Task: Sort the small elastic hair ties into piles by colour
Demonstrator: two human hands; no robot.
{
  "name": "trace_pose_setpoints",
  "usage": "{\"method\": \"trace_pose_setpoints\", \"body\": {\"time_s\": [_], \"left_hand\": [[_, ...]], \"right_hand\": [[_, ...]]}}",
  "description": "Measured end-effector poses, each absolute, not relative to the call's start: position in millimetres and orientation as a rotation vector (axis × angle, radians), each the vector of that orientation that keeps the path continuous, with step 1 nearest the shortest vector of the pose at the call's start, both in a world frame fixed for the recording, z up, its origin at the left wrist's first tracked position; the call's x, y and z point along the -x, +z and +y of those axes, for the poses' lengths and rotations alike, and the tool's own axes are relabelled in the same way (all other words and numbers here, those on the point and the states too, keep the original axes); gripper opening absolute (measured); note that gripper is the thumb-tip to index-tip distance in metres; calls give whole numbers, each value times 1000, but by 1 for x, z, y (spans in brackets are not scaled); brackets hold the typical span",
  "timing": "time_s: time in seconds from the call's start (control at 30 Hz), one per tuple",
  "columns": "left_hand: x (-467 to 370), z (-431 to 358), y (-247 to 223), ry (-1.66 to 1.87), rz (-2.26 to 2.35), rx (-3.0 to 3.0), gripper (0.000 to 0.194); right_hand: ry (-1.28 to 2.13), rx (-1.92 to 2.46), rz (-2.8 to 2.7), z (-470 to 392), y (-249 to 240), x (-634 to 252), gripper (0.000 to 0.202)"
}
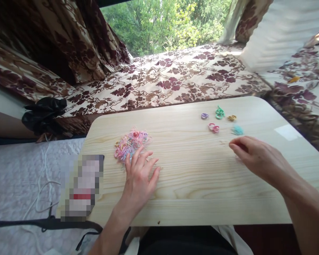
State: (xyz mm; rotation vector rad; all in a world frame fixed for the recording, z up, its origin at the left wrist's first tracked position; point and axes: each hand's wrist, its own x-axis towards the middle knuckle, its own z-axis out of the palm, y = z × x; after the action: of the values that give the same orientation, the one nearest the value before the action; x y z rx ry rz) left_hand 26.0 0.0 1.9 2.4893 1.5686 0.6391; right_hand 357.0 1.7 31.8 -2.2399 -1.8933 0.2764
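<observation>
Pale wooden table: left hand splayed at the tangled bands, right hand pinched together, contents unclear.

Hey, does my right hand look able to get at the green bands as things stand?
Probably yes: the green bands lie a little beyond your right hand, and a gap between the pink bands and the teal bundle leads there. Whether that hand already holds something is unclear.

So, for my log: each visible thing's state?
Pile of thin multicoloured loops: mixed
Left hand: fingers spread
Right hand: fingers pinched, contents unclear
Small green loops: bunched
Small purple loops: bunched
Small pink loops: bunched
Small yellow loops: bunched
Small turquoise clump: bunched
Maroon floral fabric curtain: gathered
Black bundle: crumpled
</observation>
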Motion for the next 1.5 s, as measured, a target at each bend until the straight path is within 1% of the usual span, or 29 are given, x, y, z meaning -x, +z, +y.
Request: {"method": "trace_pose_setpoints", "body": {"time_s": [0.2, 0.43, 0.7, 0.77, 0.87, 0.93, 1.07, 1.27, 1.5], "left_hand": [[-25, -2, 1, 639, 1576, -2489, 20], [-25, -1, 2, 637, 1583, -2485, 19], [-22, -1, 1, 666, 1597, -2459, 19], [-21, -1, 2, 663, 1612, -2437, 18], [-21, 0, 4, 646, 1629, -2387, 15], [-21, 0, 6, 620, 1633, -2352, 13], [-21, -1, 10, 558, 1652, -2310, 12], [-21, -2, 10, 510, 1622, -2274, 8], [-19, -1, 9, 513, 1608, -2270, 7]], "right_hand": [[335, 2362, -1869, 12, 32, -368, 18], [425, 2365, -1915, 16, 30, -364, 20], [309, 2431, -1787, 8, 43, -369, 15], [277, 2361, -1805, 3, 44, -364, 16], [292, 2088, -1945, -3, 37, -343, 22], [380, 1889, -2070, -5, 28, -320, 26], [554, 1633, -2325, 0, 18, -265, 24], [552, 1598, -2596, 19, 21, -211, 19], [503, 1591, -2701, 25, 22, -196, 19]]}}
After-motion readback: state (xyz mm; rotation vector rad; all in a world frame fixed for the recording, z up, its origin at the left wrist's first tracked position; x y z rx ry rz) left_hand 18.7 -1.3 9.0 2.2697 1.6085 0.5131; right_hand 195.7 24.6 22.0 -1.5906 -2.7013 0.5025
